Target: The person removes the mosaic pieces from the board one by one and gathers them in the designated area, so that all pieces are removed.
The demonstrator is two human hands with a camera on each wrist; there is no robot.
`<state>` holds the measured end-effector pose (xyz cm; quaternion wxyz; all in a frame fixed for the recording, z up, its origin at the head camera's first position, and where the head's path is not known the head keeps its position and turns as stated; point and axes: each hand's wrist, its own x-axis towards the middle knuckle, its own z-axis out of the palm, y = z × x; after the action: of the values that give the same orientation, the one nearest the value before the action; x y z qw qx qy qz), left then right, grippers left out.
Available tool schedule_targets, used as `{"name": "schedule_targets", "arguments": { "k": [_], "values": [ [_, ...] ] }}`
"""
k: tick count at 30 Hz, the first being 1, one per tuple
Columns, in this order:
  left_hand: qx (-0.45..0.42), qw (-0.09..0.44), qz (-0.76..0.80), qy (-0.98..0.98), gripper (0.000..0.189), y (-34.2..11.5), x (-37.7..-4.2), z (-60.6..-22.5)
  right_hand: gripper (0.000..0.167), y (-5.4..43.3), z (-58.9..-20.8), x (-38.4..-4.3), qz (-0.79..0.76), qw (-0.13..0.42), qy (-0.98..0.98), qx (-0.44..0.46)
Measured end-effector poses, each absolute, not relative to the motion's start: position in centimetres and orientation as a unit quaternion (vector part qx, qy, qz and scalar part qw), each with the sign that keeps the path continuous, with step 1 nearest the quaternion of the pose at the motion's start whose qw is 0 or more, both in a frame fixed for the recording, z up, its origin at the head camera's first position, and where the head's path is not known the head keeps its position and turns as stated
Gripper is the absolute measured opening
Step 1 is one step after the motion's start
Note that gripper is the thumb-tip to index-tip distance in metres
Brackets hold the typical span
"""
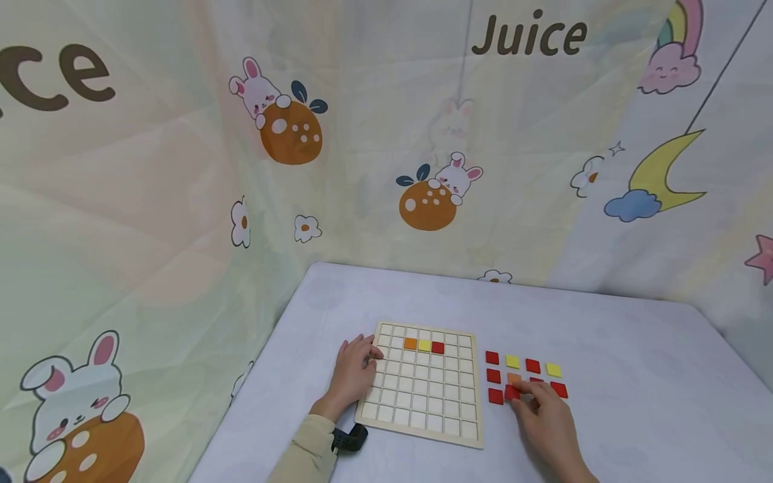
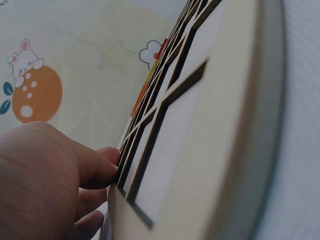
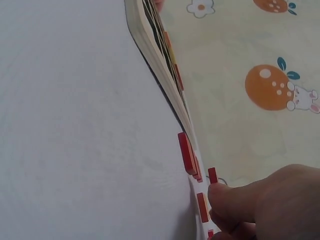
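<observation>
A pale wooden grid board lies on the table, with an orange tile, a yellow tile and a red tile side by side in one of its upper rows. At the board's left rim rests my left hand, its fingertips touching the edge; the left wrist view shows them against the rim. My right hand pinches a small red square tile between thumb and finger. In the right wrist view this held tile sticks up from the fingertips.
Right of the board, several red, yellow and orange tiles lie in rows, some partly hidden by the right hand. A white cloth covers the table. Behind it hangs a printed curtain. A black device sits at the left wrist.
</observation>
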<state>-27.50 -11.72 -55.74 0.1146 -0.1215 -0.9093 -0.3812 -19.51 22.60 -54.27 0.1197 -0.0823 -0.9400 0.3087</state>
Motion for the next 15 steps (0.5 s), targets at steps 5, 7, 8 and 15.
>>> {"name": "schedule_targets", "arguments": {
  "k": [5, 7, 8, 15],
  "values": [
    [-0.123, 0.115, -0.379, -0.910, 0.019, -11.7, -27.6, -55.6, 0.043, 22.9, -54.3, -19.4, 0.312, 0.114, -0.939, -0.086],
    [-0.123, 0.116, -0.381, -0.909, 0.019, -11.7, -27.6, -55.5, 0.042, 23.0, -54.3, -19.4, 0.312, 0.113, -0.939, -0.087],
    [-0.123, 0.116, -0.382, -0.908, 0.019, -11.7, -27.5, -55.5, 0.042, 23.1, -54.3, -19.4, 0.312, 0.113, -0.939, -0.087],
    [-0.122, 0.114, -0.386, -0.907, 0.019, -11.7, -27.4, -55.7, 0.042, 23.7, -54.4, -19.3, 0.305, 0.103, -0.943, -0.084]
  ]
}}
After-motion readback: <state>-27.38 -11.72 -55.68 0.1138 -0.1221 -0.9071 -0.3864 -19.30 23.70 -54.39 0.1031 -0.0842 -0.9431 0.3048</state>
